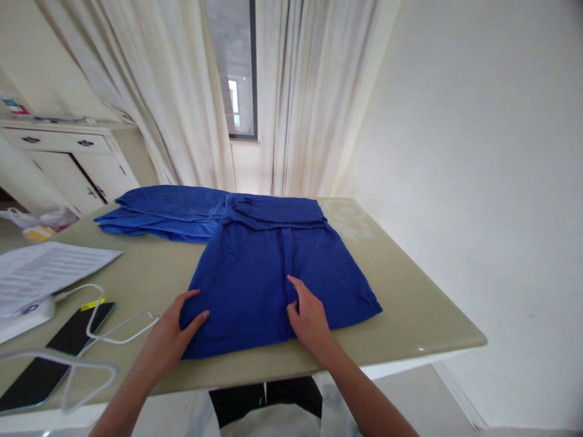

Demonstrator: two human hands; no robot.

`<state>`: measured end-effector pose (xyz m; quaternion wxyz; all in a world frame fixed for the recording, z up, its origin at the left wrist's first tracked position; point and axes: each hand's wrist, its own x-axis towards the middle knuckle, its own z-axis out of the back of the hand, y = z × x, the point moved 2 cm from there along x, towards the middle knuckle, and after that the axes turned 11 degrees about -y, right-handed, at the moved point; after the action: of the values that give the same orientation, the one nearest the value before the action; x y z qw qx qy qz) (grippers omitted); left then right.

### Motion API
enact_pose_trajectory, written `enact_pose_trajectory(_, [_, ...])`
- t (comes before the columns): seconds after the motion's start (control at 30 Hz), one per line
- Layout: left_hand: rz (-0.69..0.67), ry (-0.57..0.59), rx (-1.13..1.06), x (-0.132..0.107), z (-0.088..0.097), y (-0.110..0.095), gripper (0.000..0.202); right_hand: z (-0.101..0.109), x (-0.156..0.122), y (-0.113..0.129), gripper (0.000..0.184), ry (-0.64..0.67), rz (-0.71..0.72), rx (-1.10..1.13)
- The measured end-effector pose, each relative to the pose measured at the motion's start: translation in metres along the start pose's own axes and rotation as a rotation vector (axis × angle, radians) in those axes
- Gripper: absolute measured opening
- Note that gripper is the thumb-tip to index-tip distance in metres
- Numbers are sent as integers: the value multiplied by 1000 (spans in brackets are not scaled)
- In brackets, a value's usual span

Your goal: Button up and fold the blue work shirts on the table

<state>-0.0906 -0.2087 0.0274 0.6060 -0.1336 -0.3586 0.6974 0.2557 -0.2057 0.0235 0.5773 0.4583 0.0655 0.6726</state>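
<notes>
A blue garment (246,273) lies spread on the table, its far end folded over into a thick band. A narrow strip of cloth runs down its middle toward me. My left hand (175,325) rests at the garment's near left edge, thumb and forefinger apart on the cloth, the other fingers mostly hidden. On the middle strip near the front hem lies my right hand (310,312), forefinger stretched out and thumb apart from it. More blue cloth (168,209) lies in layers at the far left, touching the folded band; whether it is one piece with the garment I cannot tell.
On the table (410,291), to the left, are a printed paper (54,267), a dark phone (59,352), a white device (27,318) and a looping white cable (122,340). Curtains (182,91) hang behind, a white cabinet (68,152) stands back left, and a wall (492,182) rises right.
</notes>
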Motion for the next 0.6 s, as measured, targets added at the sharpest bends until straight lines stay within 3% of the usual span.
enact_pose_trajectory(0.1, [90,44,-93,-17,6,8,74,18,-4,-23,68,-107,-101,38])
enact_pose_trajectory(0.2, [195,131,-279,-33,8,10,86,45,-8,-35,49,-201,-217,51])
enact_pose_trajectory(0.27, [243,156,-391,-40,10,7,90,58,-11,-25,38,-186,-190,52])
enact_pose_trajectory(0.33, [250,168,-491,-45,12,4,90,62,-16,-5,39,-73,-58,28])
enact_pose_trajectory(0.4, [203,191,-523,-47,12,5,84,58,-23,12,43,89,85,-39])
enact_pose_trajectory(0.47, [99,188,-428,-47,11,11,72,52,-28,16,33,196,135,-121])
enact_pose_trajectory(0.6, [-97,94,-149,-48,9,27,49,50,-32,4,9,209,82,-176])
